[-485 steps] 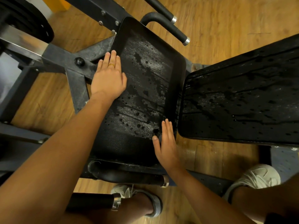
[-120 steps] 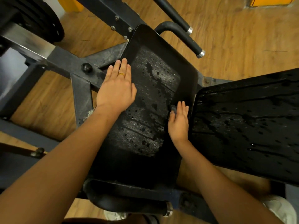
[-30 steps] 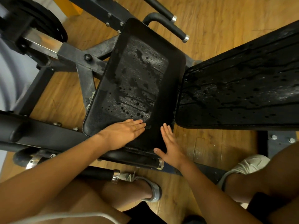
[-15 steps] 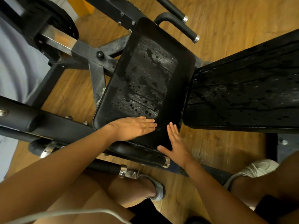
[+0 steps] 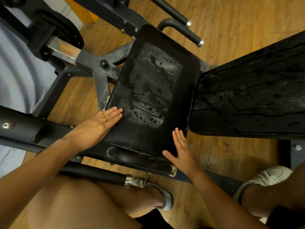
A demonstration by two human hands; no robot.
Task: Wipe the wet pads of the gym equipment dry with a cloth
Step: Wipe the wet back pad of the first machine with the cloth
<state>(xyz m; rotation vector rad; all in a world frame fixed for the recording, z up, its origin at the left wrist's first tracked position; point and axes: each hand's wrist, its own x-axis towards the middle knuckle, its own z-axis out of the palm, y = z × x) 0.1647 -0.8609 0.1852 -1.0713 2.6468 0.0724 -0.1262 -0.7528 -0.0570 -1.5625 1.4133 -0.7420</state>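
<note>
Both grips are lying flat and holding nothing: the left grip (image 5: 97,128), fingers pressed together, is resting on the near left corner of the seat pad (image 5: 153,90); the right grip (image 5: 179,149), thumb spread, is sitting at its near right edge. No cloth is showing. Water droplets (image 5: 148,113) are likely making the firm, fixed vinyl slick. Forearms (image 5: 41,162) are reaching forward.
</note>
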